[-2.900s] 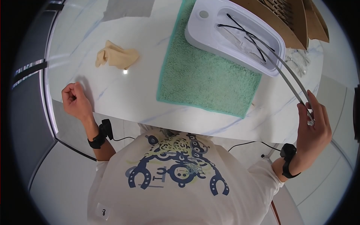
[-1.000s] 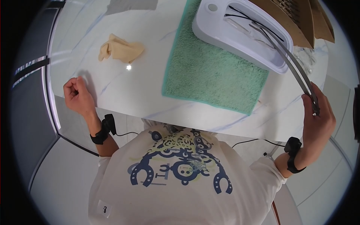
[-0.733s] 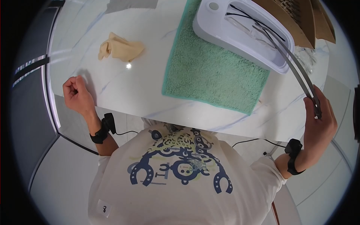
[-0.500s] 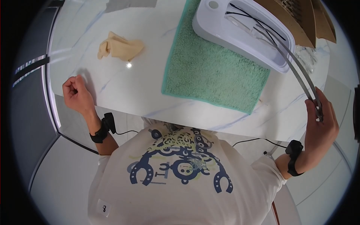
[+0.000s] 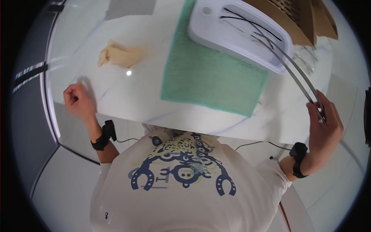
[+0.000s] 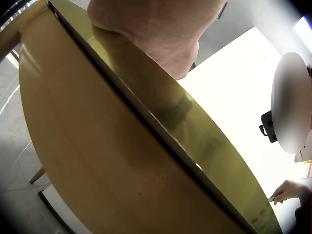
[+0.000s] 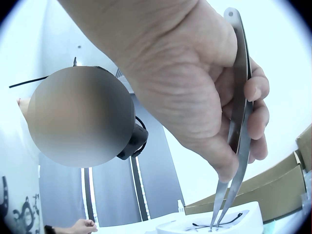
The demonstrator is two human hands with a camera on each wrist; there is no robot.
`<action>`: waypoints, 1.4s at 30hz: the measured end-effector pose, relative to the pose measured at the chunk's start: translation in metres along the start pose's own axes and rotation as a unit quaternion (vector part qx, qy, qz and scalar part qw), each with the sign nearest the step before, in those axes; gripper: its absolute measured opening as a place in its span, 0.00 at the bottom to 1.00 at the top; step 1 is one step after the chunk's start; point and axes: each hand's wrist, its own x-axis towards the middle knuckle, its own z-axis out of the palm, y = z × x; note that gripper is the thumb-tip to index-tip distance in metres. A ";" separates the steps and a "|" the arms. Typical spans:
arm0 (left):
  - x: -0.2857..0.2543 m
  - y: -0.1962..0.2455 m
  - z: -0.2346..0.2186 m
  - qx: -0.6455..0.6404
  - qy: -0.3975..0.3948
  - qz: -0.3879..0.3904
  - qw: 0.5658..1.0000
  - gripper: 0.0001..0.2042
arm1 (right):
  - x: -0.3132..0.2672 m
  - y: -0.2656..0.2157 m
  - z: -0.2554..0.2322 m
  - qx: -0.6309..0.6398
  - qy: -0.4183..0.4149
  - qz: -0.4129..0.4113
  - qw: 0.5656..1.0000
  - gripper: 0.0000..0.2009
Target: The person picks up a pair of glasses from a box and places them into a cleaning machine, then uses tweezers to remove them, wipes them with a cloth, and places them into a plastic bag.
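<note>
Long metal tweezers are pinched between the thumb and fingers of my right hand. Their tips reach into a white oval basin, where eyeglasses with dark temple arms lie. The right wrist view shows the tweezers gripped by my right hand, tips down among the glasses in the basin. My left hand rests at the table's left edge, fingers curled and holding nothing visible. In the left wrist view only part of that hand shows, above the table edge.
Under the basin lies a green towel. A crumpled beige cloth and a grey cloth are on the left of the marble table. Cardboard boxes stand at the back right, with clear plastic wrapping beside them.
The head view has shifted, so the table items appear slightly further left. Compared with a second ago, the tweezer arms look further apart at the basin. My left hand keeps its place.
</note>
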 end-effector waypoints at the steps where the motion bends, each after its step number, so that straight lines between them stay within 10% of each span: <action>1: 0.002 -0.004 -0.002 -0.010 -0.003 0.009 1.000 0.04 | 0.000 0.000 -0.002 0.004 -0.003 0.001 1.000 0.19; 42: -0.001 0.007 -0.001 -0.021 -0.015 -0.001 1.000 0.05 | 0.006 -0.003 -0.003 0.079 -0.011 -0.019 0.997 0.20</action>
